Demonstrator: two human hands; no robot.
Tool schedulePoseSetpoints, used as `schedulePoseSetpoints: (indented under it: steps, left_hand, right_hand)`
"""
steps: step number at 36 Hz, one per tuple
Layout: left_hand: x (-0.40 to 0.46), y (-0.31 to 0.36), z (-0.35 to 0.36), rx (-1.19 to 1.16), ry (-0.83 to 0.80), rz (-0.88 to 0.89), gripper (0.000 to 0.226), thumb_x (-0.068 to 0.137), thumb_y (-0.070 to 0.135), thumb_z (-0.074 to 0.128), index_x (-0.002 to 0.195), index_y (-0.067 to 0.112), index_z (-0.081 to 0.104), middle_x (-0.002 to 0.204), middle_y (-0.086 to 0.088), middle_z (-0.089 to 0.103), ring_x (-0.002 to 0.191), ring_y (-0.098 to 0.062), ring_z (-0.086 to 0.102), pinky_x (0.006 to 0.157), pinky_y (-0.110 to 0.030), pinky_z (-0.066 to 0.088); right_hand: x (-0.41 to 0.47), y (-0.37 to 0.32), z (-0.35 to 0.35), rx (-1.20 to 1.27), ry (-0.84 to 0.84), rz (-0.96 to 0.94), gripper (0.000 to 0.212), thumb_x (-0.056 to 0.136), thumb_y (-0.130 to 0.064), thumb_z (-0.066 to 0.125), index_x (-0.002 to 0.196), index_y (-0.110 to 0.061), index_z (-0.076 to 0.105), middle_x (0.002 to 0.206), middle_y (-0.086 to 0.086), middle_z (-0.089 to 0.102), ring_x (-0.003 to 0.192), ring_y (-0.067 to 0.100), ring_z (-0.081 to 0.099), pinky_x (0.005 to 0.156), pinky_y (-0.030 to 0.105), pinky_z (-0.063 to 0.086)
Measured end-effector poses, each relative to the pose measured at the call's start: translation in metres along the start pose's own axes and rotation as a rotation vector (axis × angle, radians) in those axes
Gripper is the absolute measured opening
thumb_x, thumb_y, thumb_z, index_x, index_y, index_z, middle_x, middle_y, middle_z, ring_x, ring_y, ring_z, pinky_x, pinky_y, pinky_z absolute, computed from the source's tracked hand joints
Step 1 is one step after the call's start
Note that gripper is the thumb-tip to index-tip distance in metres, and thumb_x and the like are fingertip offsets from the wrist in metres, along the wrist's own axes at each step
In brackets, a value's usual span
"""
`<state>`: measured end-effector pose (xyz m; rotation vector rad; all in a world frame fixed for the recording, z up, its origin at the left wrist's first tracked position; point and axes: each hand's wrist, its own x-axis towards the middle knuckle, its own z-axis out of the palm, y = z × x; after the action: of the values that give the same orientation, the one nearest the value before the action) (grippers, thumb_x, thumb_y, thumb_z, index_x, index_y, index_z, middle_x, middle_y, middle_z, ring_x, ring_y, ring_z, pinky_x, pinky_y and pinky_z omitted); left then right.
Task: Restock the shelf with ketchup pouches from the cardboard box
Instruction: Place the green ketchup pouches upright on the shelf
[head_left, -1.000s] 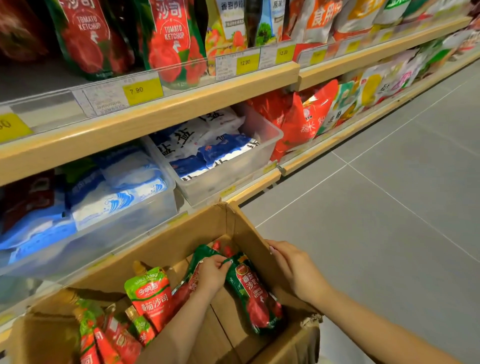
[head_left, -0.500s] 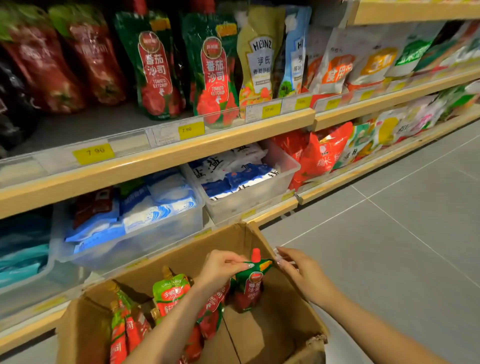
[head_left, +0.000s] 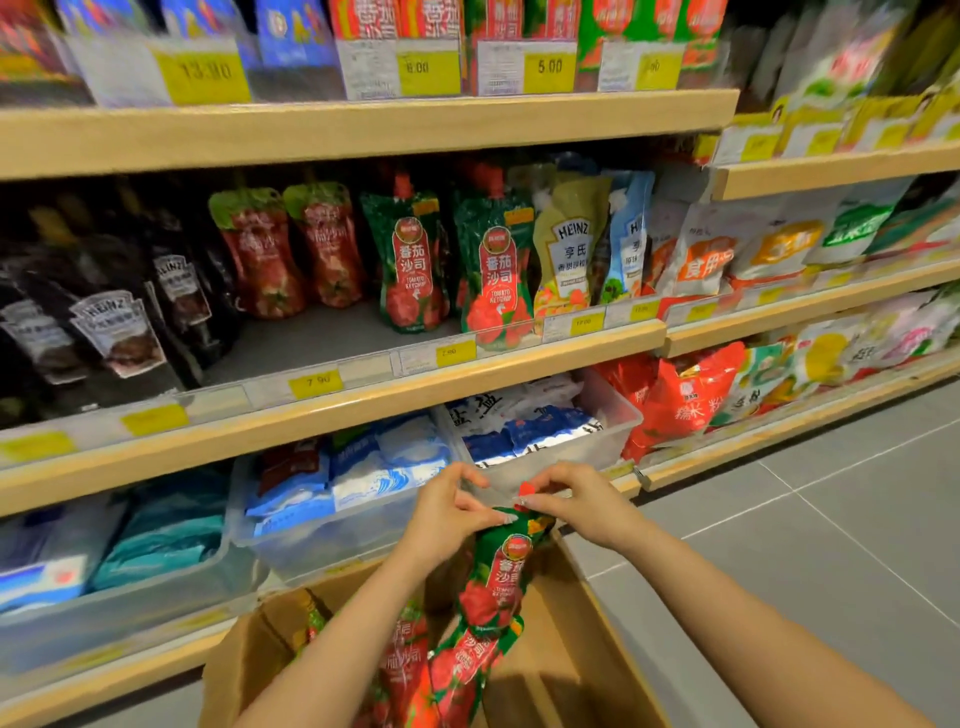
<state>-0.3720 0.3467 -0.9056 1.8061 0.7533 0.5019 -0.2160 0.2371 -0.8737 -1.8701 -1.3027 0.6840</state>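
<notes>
Nearest, the cardboard box (head_left: 566, 654) is cut off by the bottom edge, its contents partly hidden behind the forearms. Above it, the left hand (head_left: 447, 512) pinches the top of a green-and-red ketchup pouch (head_left: 501, 577), which hangs over the box, and another pouch (head_left: 467, 670) dangles below it. The right hand (head_left: 576, 501) grips the red cap (head_left: 525, 489). Beyond, clear bins (head_left: 613, 415) sit low. On the middle shelf (head_left: 332, 410), bare space lies left of two matching pouches (head_left: 457, 270). Upper labels are blurred.
</notes>
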Motion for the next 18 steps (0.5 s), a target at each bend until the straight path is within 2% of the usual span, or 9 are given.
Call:
schedulePoseSetpoints:
  steps: [1,3,5,9,11,15,18]
  left_hand:
    - [-0.001,0.000,-0.001,-0.003,0.001,0.007,0.036,0.069,0.015,0.081,0.087,0.020,0.051,0.057,0.001,0.069,0.064,-0.008,0.069,0.056,-0.018,0.053]
    - [-0.003,0.001,-0.004,-0.012,0.007,0.013,0.036,0.069,0.016,0.081,0.088,0.022,0.052,0.058,0.004,0.070,0.064,-0.007,0.069,0.055,-0.016,0.051]
    - [-0.004,0.003,-0.008,-0.015,0.025,0.012,0.035,0.070,0.017,0.080,0.089,0.024,0.052,0.059,0.006,0.071,0.065,-0.007,0.069,0.056,-0.018,0.051]
    - [0.002,0.014,-0.018,-0.032,0.082,0.022,0.033,0.071,0.013,0.079,0.087,0.022,0.052,0.059,0.001,0.071,0.067,-0.012,0.071,0.062,-0.031,0.057]
    - [0.009,0.024,-0.024,-0.024,0.104,0.036,0.034,0.070,0.014,0.080,0.086,0.023,0.052,0.058,0.000,0.070,0.065,-0.011,0.070,0.061,-0.029,0.057]
    - [0.025,0.045,-0.037,-0.032,0.124,0.061,0.035,0.068,0.013,0.082,0.085,0.021,0.053,0.055,0.005,0.069,0.060,-0.005,0.068,0.051,-0.018,0.052]
    - [0.032,0.052,-0.046,-0.085,0.109,0.018,0.036,0.065,0.014,0.084,0.087,0.021,0.056,0.060,0.004,0.071,0.065,-0.006,0.069,0.057,-0.022,0.054]
  right_hand:
    - [-0.001,-0.002,0.001,0.017,-0.003,0.000,0.014,0.081,-0.025,0.068,0.089,-0.013,0.069,0.091,-0.001,0.062,0.088,0.012,0.059,0.074,0.019,0.048]
    - [-0.002,-0.007,0.004,0.076,-0.012,-0.004,0.002,0.083,-0.022,0.065,0.082,-0.021,0.064,0.086,-0.003,0.061,0.083,0.010,0.057,0.062,0.012,0.047]
    - [-0.001,-0.012,0.006,0.107,-0.026,-0.021,0.011,0.085,-0.021,0.062,0.078,-0.028,0.058,0.081,-0.005,0.061,0.078,0.008,0.057,0.054,0.010,0.045]
    - [0.011,-0.028,0.003,0.094,-0.004,-0.057,0.003,0.087,-0.021,0.059,0.086,-0.018,0.059,0.085,0.002,0.064,0.078,0.011,0.059,0.063,0.019,0.049]
    - [0.021,-0.037,-0.004,0.085,0.015,-0.069,0.009,0.087,-0.022,0.060,0.090,-0.013,0.060,0.084,0.005,0.064,0.079,0.015,0.060,0.065,0.022,0.048]
    - [0.037,-0.056,-0.019,0.117,0.019,-0.095,0.010,0.088,-0.021,0.059,0.084,-0.012,0.059,0.071,-0.005,0.061,0.067,0.006,0.055,0.053,0.009,0.042]
    - [0.043,-0.062,-0.017,0.138,0.060,-0.118,0.011,0.089,-0.022,0.057,0.082,-0.013,0.058,0.071,-0.003,0.060,0.068,0.010,0.054,0.058,0.019,0.046]
